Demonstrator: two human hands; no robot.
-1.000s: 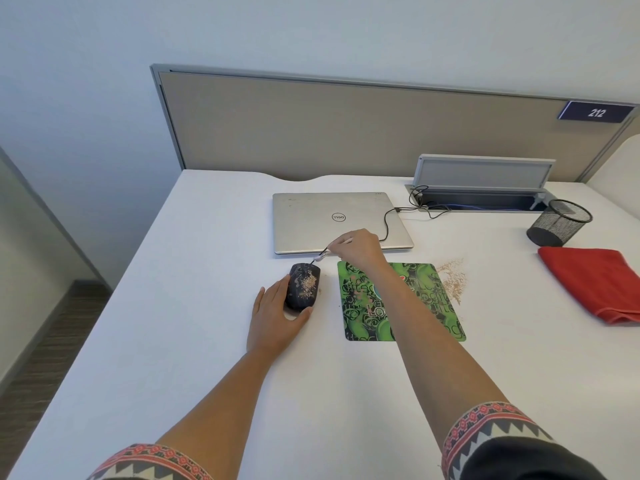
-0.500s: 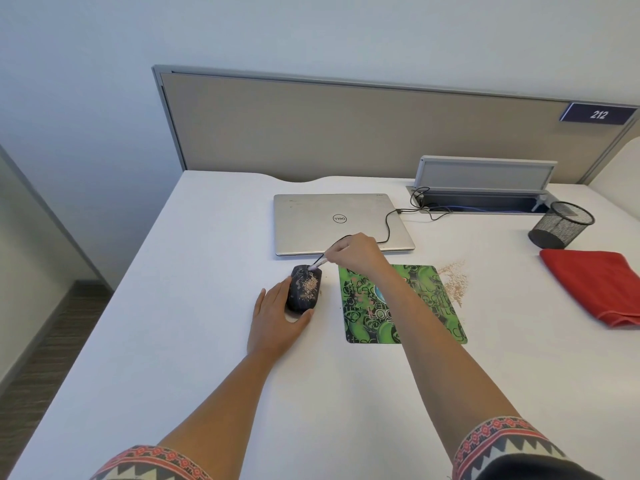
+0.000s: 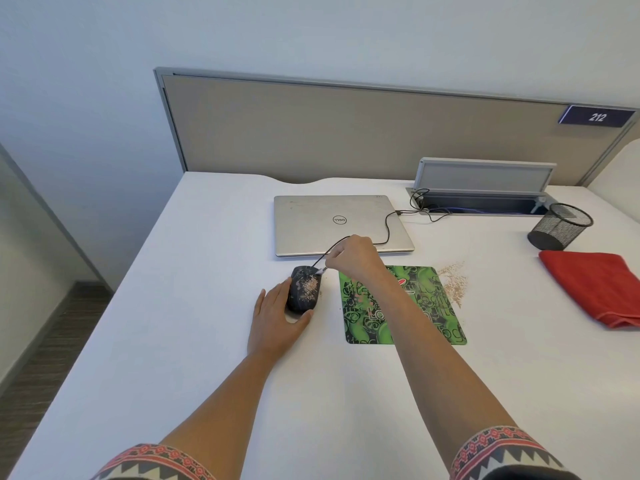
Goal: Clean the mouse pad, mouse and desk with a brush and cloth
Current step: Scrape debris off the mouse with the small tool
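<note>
White desk (image 3: 207,306) under the head camera, beige partition (image 3: 346,126) along the back edge with a "212" tag (image 3: 596,116) at its right end. Both bare arms are out over the surface. Left hand (image 3: 277,320) lies flat on the desk and holds the black mouse (image 3: 304,289), fingers along its left flank, thumb hooked round its near end. The mouse sits just left of the green mouse pad (image 3: 436,306), not on it, and pale crumbs speckle its back. Right hand (image 3: 353,258) is closed in a pinch on a small brush (image 3: 320,270), whose light tip touches the mouse's far end; the handle is mostly hidden in the fingers. That right forearm crosses the pad. More crumbs (image 3: 453,282) lie scattered on the desk off the pad's far right corner. Red cloth (image 3: 595,285) rests folded at the right edge, well apart from both hands. Closed silver laptop (image 3: 339,223) sits behind the mouse, a black cable (image 3: 388,230) looping across its lid. Mesh pen cup (image 3: 559,226) stands beyond the cloth.
</note>
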